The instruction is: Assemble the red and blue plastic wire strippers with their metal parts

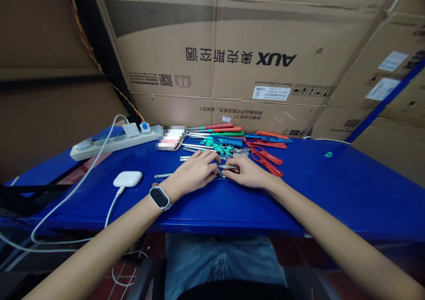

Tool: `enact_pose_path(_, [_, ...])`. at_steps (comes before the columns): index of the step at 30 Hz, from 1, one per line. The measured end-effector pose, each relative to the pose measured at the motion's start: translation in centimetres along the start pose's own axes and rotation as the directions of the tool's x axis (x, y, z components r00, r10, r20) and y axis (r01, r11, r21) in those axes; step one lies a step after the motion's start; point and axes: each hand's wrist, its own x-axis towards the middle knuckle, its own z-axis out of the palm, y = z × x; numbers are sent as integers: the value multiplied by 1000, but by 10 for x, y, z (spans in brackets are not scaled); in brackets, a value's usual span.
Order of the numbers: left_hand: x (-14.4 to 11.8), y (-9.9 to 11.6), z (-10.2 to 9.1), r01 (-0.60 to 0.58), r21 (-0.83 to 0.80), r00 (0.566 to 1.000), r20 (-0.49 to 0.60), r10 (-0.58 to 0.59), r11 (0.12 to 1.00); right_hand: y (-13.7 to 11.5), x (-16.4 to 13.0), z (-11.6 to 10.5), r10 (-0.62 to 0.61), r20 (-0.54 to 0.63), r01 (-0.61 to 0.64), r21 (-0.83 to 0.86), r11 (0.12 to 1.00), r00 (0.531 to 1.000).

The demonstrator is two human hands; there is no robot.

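Observation:
Both my hands rest together on the blue table (332,189). My left hand (195,173), with a smartwatch (160,197) on its wrist, and my right hand (244,171) pinch a small metal part (228,168) between their fingertips. Just beyond them lies a pile of screwdrivers (219,134) with red, green and blue handles, some small teal pieces (219,147) and red scissors-like tools (267,156). A loose metal shaft (163,175) lies left of my left hand.
A white power strip (109,145) with plugs sits at the back left. A white charger pod (128,178) with its cable lies nearer. A small teal piece (328,154) sits alone at the right. Large cardboard boxes (232,47) wall off the back.

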Motion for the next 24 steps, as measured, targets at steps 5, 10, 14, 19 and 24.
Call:
enact_pose_path(5, [1,-1,2,19,13,1000,15,-19,1000,-1,0,0,-28,11,28,-91,995,1000])
enact_pose_path(10, [1,-2,2,22,-9,1000,-7,-22,1000,0,-3,2,-49,20,53,-216,975,999])
enact_pose_path(14, [0,-4,4,14,-65,1000,1,-14,998,0,-5,2,-42,46,53,-260,964,998])
enact_pose_path(19, [-2,-7,9,12,-130,1000,6,-12,991,-1,-5,1,-18,60,33,-273,961,998])
enact_pose_path(24, [-4,-6,11,26,-210,1000,5,-26,977,0,-5,5,-33,34,41,-305,951,999])
